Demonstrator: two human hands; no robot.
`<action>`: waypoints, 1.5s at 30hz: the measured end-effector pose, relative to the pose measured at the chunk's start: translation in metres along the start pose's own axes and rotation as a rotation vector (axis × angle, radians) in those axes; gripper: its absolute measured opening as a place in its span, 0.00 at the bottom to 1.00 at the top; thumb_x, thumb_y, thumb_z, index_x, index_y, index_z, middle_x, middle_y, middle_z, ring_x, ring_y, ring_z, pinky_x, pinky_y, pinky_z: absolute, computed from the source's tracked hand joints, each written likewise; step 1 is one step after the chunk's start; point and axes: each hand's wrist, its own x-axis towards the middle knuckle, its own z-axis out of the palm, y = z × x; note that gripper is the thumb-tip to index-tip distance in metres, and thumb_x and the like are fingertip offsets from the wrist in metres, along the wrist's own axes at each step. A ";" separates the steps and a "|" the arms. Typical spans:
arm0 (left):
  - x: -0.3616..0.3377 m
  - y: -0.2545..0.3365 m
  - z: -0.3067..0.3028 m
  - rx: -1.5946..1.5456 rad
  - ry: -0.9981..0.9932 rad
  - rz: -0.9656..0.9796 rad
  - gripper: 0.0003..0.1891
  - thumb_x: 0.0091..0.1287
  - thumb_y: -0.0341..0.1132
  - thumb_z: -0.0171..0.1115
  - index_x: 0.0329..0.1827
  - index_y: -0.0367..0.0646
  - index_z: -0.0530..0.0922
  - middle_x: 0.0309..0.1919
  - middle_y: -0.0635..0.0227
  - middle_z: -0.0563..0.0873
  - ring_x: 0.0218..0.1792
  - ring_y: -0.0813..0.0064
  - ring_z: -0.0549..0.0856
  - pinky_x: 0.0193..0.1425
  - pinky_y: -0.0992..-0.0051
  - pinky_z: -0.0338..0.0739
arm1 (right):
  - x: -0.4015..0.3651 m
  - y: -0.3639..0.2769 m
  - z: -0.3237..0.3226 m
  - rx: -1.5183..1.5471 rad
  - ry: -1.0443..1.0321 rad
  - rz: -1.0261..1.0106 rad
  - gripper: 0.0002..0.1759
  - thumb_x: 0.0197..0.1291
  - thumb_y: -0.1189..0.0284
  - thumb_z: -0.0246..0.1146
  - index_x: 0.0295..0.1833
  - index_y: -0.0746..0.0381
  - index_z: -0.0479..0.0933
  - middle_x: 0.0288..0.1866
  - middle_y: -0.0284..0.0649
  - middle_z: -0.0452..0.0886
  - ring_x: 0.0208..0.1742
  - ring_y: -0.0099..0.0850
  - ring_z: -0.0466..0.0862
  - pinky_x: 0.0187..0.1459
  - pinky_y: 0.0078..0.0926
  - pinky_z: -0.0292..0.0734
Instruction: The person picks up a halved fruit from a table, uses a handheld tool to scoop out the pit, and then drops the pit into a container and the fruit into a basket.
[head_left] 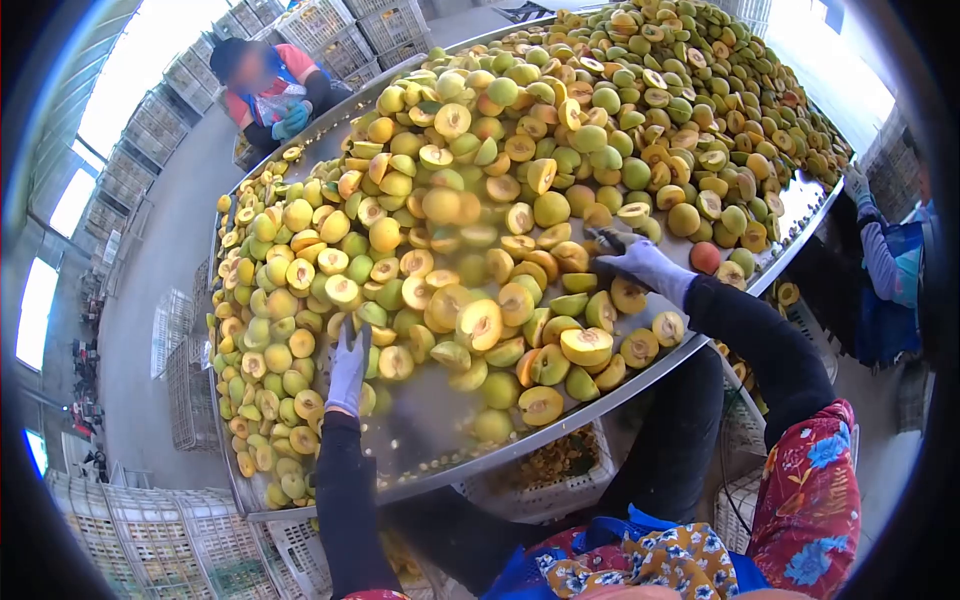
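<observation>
Halved yellow-green stone fruits, like peaches or apricots, cover the metal table in a deep heap. Both of my hands wear pale gloves with dark fingertips. My left hand rests at the near left of the heap, fingers stretched forward against fruit halves beside a bare strip of metal. On the right, my right hand reaches over the heap, its fingers spread and touching fruit; nothing shows in its grasp. Several halves show brown centres. A patch of fruit between my hands looks smeared.
A co-worker in blue gloves stands at the far left edge; another person's sleeve shows at the right. Under the table's raised rim sits a crate of scraps. Stacked crates stand behind, and more crates at the lower left.
</observation>
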 end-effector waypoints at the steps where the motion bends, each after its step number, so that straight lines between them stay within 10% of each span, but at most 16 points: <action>1: -0.007 0.017 0.004 -0.113 -0.050 -0.060 0.35 0.71 0.52 0.57 0.77 0.45 0.61 0.69 0.45 0.71 0.68 0.47 0.71 0.70 0.62 0.66 | 0.001 -0.013 0.014 0.022 -0.063 -0.073 0.35 0.55 0.56 0.69 0.67 0.60 0.73 0.58 0.51 0.82 0.60 0.43 0.81 0.62 0.35 0.73; 6: -0.059 0.095 -0.006 -0.467 -0.508 0.033 0.31 0.72 0.46 0.59 0.75 0.45 0.64 0.68 0.50 0.73 0.68 0.56 0.74 0.73 0.67 0.65 | 0.004 -0.083 0.029 -0.058 -0.483 -0.257 0.33 0.55 0.58 0.67 0.67 0.58 0.73 0.54 0.52 0.83 0.55 0.45 0.83 0.59 0.37 0.75; 8: -0.047 0.113 -0.050 0.046 -0.875 0.118 0.29 0.72 0.46 0.56 0.75 0.50 0.66 0.67 0.56 0.76 0.69 0.61 0.74 0.73 0.68 0.66 | 0.010 -0.113 0.013 -0.181 -0.548 -0.232 0.33 0.55 0.59 0.67 0.67 0.57 0.73 0.50 0.50 0.85 0.49 0.43 0.84 0.54 0.35 0.77; 12: 0.020 0.180 -0.074 0.314 -0.487 0.204 0.24 0.71 0.45 0.59 0.68 0.47 0.75 0.57 0.50 0.83 0.57 0.57 0.83 0.63 0.66 0.75 | 0.067 -0.119 0.000 -0.112 -0.284 -0.411 0.32 0.54 0.62 0.68 0.66 0.57 0.74 0.47 0.46 0.86 0.46 0.37 0.86 0.50 0.32 0.79; 16: 0.136 0.206 -0.011 0.245 -0.111 0.337 0.32 0.66 0.52 0.63 0.69 0.46 0.72 0.61 0.48 0.79 0.66 0.52 0.75 0.68 0.61 0.71 | 0.152 -0.113 0.001 -0.216 -0.014 -0.401 0.29 0.52 0.61 0.67 0.61 0.57 0.76 0.51 0.51 0.82 0.54 0.47 0.82 0.55 0.41 0.77; 20: 0.190 0.216 0.077 0.427 -0.080 0.189 0.44 0.57 0.62 0.67 0.71 0.45 0.62 0.64 0.38 0.71 0.65 0.43 0.73 0.66 0.55 0.72 | 0.213 -0.113 0.033 -0.314 0.225 -0.382 0.26 0.57 0.62 0.61 0.62 0.55 0.74 0.55 0.54 0.80 0.56 0.52 0.81 0.57 0.45 0.76; 39: 0.013 0.183 -0.006 0.195 -0.391 0.104 0.44 0.55 0.58 0.69 0.70 0.41 0.66 0.56 0.42 0.80 0.63 0.45 0.77 0.67 0.58 0.72 | 0.058 -0.187 0.064 -0.739 -0.566 -0.479 0.21 0.48 0.64 0.61 0.50 0.58 0.84 0.49 0.56 0.84 0.52 0.50 0.84 0.54 0.41 0.77; 42: -0.024 0.176 -0.028 -0.384 -0.166 -0.018 0.24 0.68 0.51 0.65 0.56 0.43 0.75 0.36 0.65 0.83 0.26 0.77 0.81 0.27 0.78 0.75 | 0.023 -0.186 0.061 -0.446 -0.604 -0.352 0.21 0.46 0.67 0.62 0.48 0.61 0.83 0.48 0.54 0.84 0.51 0.49 0.83 0.53 0.40 0.78; 45: -0.076 0.182 -0.043 -0.938 -0.209 -0.092 0.25 0.73 0.58 0.53 0.58 0.46 0.76 0.34 0.68 0.84 0.23 0.77 0.80 0.22 0.79 0.73 | -0.021 -0.172 0.065 -0.383 -0.171 -0.717 0.22 0.54 0.68 0.62 0.56 0.58 0.78 0.46 0.49 0.83 0.49 0.49 0.82 0.54 0.43 0.77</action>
